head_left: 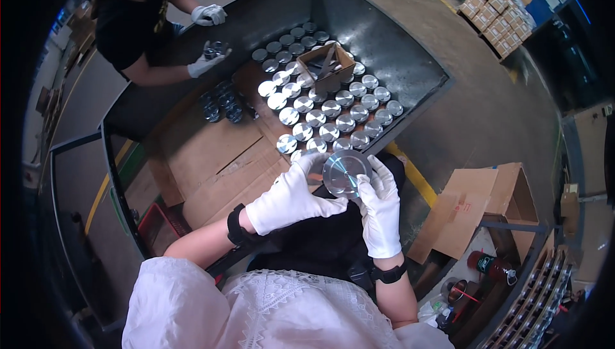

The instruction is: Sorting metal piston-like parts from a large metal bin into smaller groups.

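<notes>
A round, shiny metal piston (343,175) is held up in front of me, its flat machined face showing fine rings and bright streaks. My right hand (380,205), in a white glove, grips its right edge, with the thumb over the face. Around its left and lower side curve the thumb and fingers of my gloved left hand (291,196). Several similar pistons (316,118) stand in rows, flat faces up, in the large dark metal bin (400,41) beyond my hands.
A small open carton (327,67) with dark strips sits among the pistons. Darker pieces (221,102) lie on the cardboard lining (214,150). At the far left, a gloved co-worker (138,22) holds a metal part. On my right are a cardboard box (458,208) and a red-brown bottle (490,264).
</notes>
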Demonstrator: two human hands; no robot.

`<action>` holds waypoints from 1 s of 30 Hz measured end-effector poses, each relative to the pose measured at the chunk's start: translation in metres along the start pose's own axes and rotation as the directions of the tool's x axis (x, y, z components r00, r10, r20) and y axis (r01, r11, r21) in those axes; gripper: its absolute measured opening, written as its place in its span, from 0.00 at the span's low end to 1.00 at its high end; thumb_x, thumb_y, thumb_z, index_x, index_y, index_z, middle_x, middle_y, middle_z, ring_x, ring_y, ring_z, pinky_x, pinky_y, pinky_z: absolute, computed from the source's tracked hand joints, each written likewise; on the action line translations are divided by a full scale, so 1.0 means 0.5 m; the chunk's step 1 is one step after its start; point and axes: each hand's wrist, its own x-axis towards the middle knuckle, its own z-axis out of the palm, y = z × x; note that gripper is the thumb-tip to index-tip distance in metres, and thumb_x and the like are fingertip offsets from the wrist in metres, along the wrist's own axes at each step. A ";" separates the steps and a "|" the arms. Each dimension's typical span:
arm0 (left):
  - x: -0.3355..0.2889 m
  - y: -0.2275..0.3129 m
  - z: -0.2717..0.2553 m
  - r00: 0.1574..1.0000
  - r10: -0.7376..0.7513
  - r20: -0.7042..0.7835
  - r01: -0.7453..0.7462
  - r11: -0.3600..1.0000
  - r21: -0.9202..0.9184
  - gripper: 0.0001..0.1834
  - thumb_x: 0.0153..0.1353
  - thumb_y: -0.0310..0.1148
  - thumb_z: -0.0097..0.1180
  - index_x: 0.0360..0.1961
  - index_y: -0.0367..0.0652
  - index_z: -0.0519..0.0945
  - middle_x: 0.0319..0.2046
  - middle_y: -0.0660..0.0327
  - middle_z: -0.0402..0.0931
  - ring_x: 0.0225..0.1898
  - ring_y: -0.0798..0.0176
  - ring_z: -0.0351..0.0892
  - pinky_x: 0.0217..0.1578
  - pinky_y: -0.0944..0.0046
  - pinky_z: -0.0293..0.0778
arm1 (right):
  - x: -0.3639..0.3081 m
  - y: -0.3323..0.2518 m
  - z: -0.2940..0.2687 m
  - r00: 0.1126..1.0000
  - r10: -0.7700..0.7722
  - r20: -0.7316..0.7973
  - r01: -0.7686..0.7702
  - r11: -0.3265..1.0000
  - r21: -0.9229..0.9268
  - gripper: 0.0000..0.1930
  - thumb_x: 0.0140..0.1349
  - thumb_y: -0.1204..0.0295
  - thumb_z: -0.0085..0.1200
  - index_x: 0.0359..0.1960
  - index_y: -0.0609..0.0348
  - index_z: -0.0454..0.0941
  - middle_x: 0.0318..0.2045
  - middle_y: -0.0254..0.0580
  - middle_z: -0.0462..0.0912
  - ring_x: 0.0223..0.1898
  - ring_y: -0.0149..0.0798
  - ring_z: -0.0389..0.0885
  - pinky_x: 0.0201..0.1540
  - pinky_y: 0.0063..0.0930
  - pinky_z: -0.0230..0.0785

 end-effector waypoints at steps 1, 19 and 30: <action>0.003 0.000 0.001 0.982 -0.146 0.120 0.159 0.982 -0.106 0.36 0.51 0.36 0.73 0.59 0.34 0.72 0.46 0.52 0.81 0.48 0.58 0.83 0.50 0.59 0.78 | -0.003 0.000 -0.003 0.999 0.015 -0.040 -0.015 1.000 0.001 0.26 0.66 0.83 0.51 0.66 0.61 0.64 0.53 0.38 0.75 0.51 0.27 0.77 0.56 0.22 0.73; 0.013 -0.020 0.033 0.944 -0.245 0.219 0.293 0.929 -0.224 0.26 0.64 0.40 0.64 0.56 0.32 0.74 0.44 0.54 0.81 0.46 0.66 0.82 0.49 0.63 0.76 | -0.009 0.028 -0.025 0.991 -0.113 -0.066 0.120 0.987 0.111 0.14 0.70 0.77 0.53 0.55 0.58 0.68 0.48 0.37 0.76 0.49 0.29 0.78 0.51 0.24 0.74; 0.024 0.027 0.100 0.889 0.378 -0.259 -0.314 0.914 0.256 0.25 0.44 0.27 0.73 0.43 0.37 0.75 0.50 0.52 0.78 0.48 0.47 0.81 0.45 0.57 0.79 | -0.001 0.072 -0.057 0.960 0.222 0.168 -0.275 0.856 0.437 0.27 0.76 0.46 0.33 0.62 0.51 0.69 0.56 0.36 0.76 0.58 0.37 0.75 0.62 0.35 0.66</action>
